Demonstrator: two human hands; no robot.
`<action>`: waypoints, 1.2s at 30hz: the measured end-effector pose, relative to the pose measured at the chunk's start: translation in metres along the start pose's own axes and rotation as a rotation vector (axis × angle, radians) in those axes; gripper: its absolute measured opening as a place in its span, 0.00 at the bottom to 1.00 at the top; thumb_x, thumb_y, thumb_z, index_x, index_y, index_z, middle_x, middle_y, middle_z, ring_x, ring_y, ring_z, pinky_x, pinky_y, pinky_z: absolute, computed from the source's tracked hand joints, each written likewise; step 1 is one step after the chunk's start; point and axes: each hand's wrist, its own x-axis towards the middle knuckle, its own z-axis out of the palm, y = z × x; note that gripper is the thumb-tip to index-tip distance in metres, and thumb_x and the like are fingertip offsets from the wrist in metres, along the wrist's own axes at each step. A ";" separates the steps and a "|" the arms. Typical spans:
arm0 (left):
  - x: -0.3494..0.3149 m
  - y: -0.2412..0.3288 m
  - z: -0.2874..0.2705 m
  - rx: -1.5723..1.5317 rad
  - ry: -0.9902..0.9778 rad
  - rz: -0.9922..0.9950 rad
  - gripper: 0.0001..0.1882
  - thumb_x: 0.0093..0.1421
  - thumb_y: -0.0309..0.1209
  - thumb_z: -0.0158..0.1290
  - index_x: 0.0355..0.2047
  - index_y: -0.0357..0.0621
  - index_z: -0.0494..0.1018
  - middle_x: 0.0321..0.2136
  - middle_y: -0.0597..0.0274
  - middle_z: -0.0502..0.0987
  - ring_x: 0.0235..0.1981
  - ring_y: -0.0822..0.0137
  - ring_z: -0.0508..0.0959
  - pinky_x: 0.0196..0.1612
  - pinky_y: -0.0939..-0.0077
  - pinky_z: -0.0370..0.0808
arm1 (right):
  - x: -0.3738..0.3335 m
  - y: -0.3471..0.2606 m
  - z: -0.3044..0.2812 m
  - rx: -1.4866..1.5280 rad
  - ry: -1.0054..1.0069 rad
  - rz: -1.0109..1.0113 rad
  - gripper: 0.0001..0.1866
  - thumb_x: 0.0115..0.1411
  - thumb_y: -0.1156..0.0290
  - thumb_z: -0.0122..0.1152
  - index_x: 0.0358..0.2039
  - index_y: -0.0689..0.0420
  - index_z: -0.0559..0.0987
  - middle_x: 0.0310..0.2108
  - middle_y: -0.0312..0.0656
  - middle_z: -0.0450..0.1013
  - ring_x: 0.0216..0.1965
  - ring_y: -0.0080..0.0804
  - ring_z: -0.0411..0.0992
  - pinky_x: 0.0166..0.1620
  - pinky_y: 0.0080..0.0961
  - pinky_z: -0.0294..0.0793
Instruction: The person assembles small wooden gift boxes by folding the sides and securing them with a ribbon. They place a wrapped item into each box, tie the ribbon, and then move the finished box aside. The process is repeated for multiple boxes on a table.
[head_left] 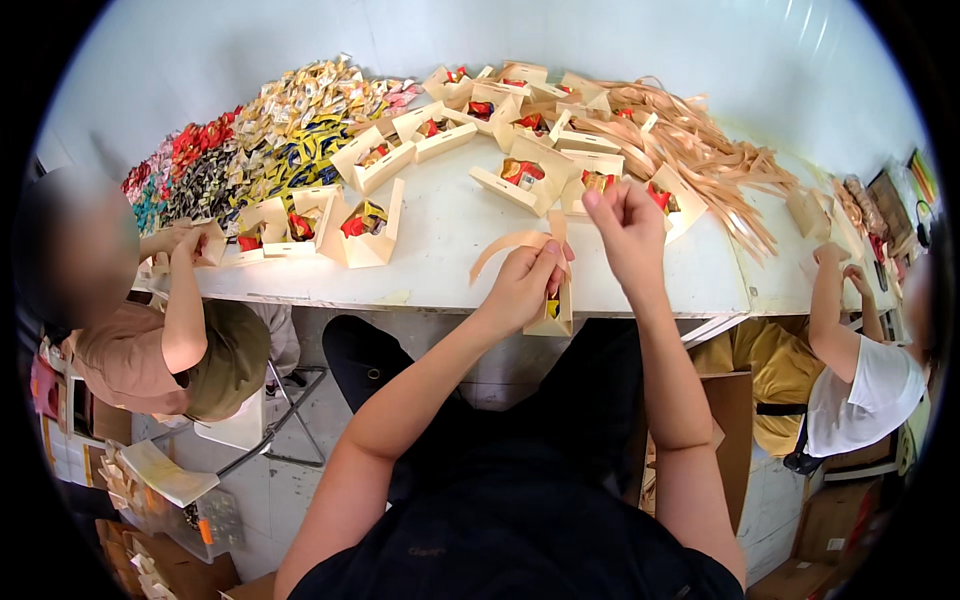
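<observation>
At the table's front edge my left hand (525,285) is closed, thumb and fingers pinching a peach ribbon (505,243) over a small cream box (550,322). One ribbon length curves left from the pinch, another sticks up beside my fingers. A bit of yellow and dark wrapper shows in the box; the rest is behind my hand. My right hand (632,232) is raised to the right of the box, apart from it, with fingers curled in. Whether anything sits between those fingers is hidden. Just beyond it stands an open cream box (600,165) with red wrapped pieces.
Several open filled boxes (520,175) stand across the white table (430,230). Wrapped pieces (300,115) are heaped back left; loose ribbons (690,140) pile back right. One person (170,350) handles a box at left, another (860,370) works at right. A cardboard carton (735,430) stands beside my right leg.
</observation>
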 end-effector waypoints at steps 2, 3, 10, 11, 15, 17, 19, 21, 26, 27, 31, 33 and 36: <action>0.002 -0.003 0.001 0.053 0.002 0.030 0.20 0.85 0.40 0.40 0.43 0.40 0.74 0.28 0.70 0.70 0.28 0.77 0.68 0.36 0.77 0.69 | -0.015 0.006 -0.001 0.049 -0.078 0.175 0.10 0.73 0.67 0.69 0.41 0.61 0.85 0.28 0.31 0.79 0.31 0.15 0.74 0.39 0.19 0.73; 0.002 -0.004 0.002 0.079 0.000 0.041 0.20 0.85 0.40 0.40 0.43 0.39 0.75 0.28 0.70 0.70 0.27 0.77 0.67 0.35 0.77 0.69 | -0.021 0.006 0.004 0.198 -0.143 0.218 0.09 0.73 0.68 0.70 0.39 0.61 0.85 0.28 0.30 0.78 0.31 0.14 0.73 0.40 0.18 0.72; 0.001 0.014 -0.008 0.014 0.047 -0.016 0.16 0.83 0.36 0.47 0.45 0.36 0.79 0.29 0.68 0.78 0.29 0.78 0.75 0.36 0.80 0.74 | -0.048 0.030 -0.021 0.157 -0.466 -0.082 0.04 0.68 0.73 0.73 0.39 0.59 0.89 0.25 0.28 0.75 0.30 0.15 0.68 0.37 0.21 0.68; 0.001 0.012 -0.011 0.049 0.027 -0.005 0.16 0.82 0.36 0.48 0.45 0.36 0.79 0.29 0.67 0.79 0.30 0.78 0.76 0.37 0.80 0.75 | -0.052 0.025 -0.028 0.144 -0.551 -0.095 0.04 0.67 0.73 0.74 0.38 0.59 0.89 0.25 0.27 0.73 0.29 0.15 0.67 0.36 0.21 0.67; 0.003 0.015 -0.013 0.094 -0.057 0.027 0.13 0.82 0.33 0.50 0.45 0.37 0.80 0.34 0.67 0.81 0.35 0.77 0.78 0.43 0.76 0.79 | -0.060 0.031 -0.020 0.268 -0.328 0.092 0.12 0.65 0.72 0.77 0.46 0.59 0.85 0.24 0.27 0.74 0.26 0.12 0.65 0.30 0.18 0.63; 0.002 0.017 -0.010 0.176 -0.061 0.049 0.13 0.82 0.33 0.49 0.45 0.37 0.80 0.33 0.68 0.80 0.35 0.78 0.78 0.44 0.77 0.78 | -0.057 0.022 -0.012 0.322 -0.287 0.290 0.20 0.65 0.72 0.78 0.55 0.59 0.81 0.27 0.30 0.80 0.26 0.10 0.69 0.29 0.14 0.65; 0.001 0.015 -0.008 0.224 -0.056 0.096 0.13 0.82 0.32 0.49 0.45 0.37 0.79 0.33 0.68 0.80 0.36 0.78 0.78 0.44 0.78 0.78 | -0.054 0.021 -0.012 0.303 -0.322 0.364 0.21 0.65 0.71 0.78 0.55 0.60 0.81 0.29 0.32 0.81 0.26 0.10 0.72 0.29 0.14 0.68; 0.000 0.008 -0.007 0.234 -0.038 0.168 0.13 0.82 0.32 0.48 0.45 0.37 0.79 0.34 0.68 0.80 0.36 0.78 0.78 0.44 0.78 0.78 | -0.049 0.020 -0.014 0.300 -0.372 0.441 0.20 0.65 0.70 0.78 0.55 0.62 0.82 0.30 0.33 0.83 0.27 0.11 0.73 0.29 0.14 0.70; -0.002 0.000 -0.006 0.101 0.014 0.099 0.14 0.83 0.33 0.47 0.46 0.36 0.79 0.37 0.66 0.81 0.37 0.78 0.78 0.43 0.78 0.78 | -0.041 0.009 -0.023 0.221 -0.422 0.493 0.14 0.66 0.68 0.76 0.48 0.62 0.85 0.31 0.33 0.84 0.25 0.16 0.75 0.28 0.16 0.73; -0.002 -0.003 -0.006 0.109 0.014 0.110 0.15 0.83 0.33 0.47 0.46 0.36 0.79 0.37 0.65 0.81 0.37 0.77 0.79 0.43 0.77 0.78 | -0.041 0.012 -0.021 0.189 -0.387 0.467 0.12 0.66 0.68 0.76 0.44 0.62 0.86 0.29 0.33 0.83 0.24 0.16 0.75 0.28 0.16 0.72; -0.004 -0.014 0.004 0.226 0.126 0.279 0.16 0.83 0.34 0.47 0.51 0.35 0.80 0.45 0.60 0.81 0.45 0.75 0.79 0.52 0.75 0.78 | -0.046 0.023 -0.001 -0.077 -0.128 0.292 0.10 0.65 0.69 0.74 0.32 0.62 0.85 0.22 0.33 0.79 0.22 0.16 0.72 0.27 0.19 0.71; -0.010 -0.020 0.017 0.289 0.239 0.415 0.16 0.83 0.34 0.47 0.53 0.35 0.81 0.51 0.57 0.79 0.51 0.73 0.78 0.58 0.74 0.77 | -0.050 0.024 0.012 -0.273 0.035 0.200 0.13 0.65 0.68 0.72 0.28 0.63 0.83 0.16 0.33 0.73 0.19 0.16 0.68 0.26 0.21 0.70; -0.021 -0.019 0.034 0.077 0.302 0.348 0.17 0.82 0.34 0.49 0.55 0.35 0.83 0.65 0.52 0.73 0.62 0.70 0.75 0.64 0.72 0.76 | -0.053 0.039 0.019 -0.211 0.040 0.241 0.11 0.68 0.68 0.69 0.31 0.62 0.84 0.20 0.31 0.76 0.22 0.17 0.69 0.29 0.21 0.71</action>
